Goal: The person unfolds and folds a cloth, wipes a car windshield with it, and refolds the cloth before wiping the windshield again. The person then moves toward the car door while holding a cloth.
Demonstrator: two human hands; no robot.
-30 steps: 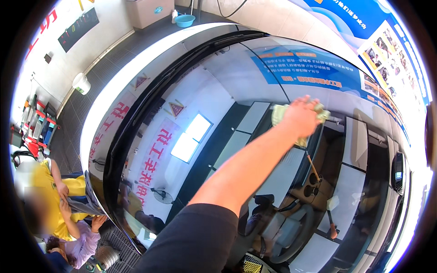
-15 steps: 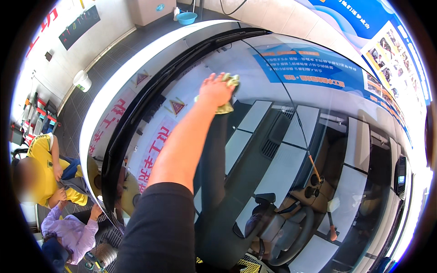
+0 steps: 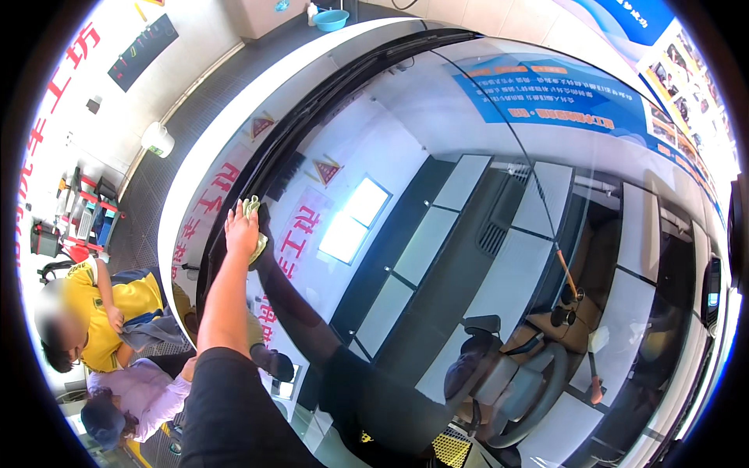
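Cloth point(image 3: 260, 247), pale yellow-green, sits under the left hand point(image 3: 243, 232) at the base edge of the car's windshield point(image 3: 367, 144), right by the black trim strip point(image 3: 331, 101). Step looks like wiping the glass, apparently at the outer end of a stroke. Fingers point forward over the cloth, close together, with fabric poking out past the tips and on the thumb side; cannot tell whether they grip it or only press it flat. Also unclear whether the cloth overlaps the trim. Right hand not in view.

Next move, my judgement: keep the palm flat, stay clear of the trim and bring the cloth back across the glass, overlapping the last pass. Risk: fabric snagging on the strip.

Versus half a second ago: hand and cloth were farther up the glass, toward mid-pane; now down beside the trim. Bright window reflection point(image 3: 355, 220), hidden behind the forearm then, shows again. Whole view shifts a bit too, with the blue basin point(image 3: 332, 21) and white bucket point(image 3: 158, 140) slightly displaced. Person in yellow point(image 3: 117, 312) and person in lilac point(image 3: 144, 394) remain at the left, beside the car.
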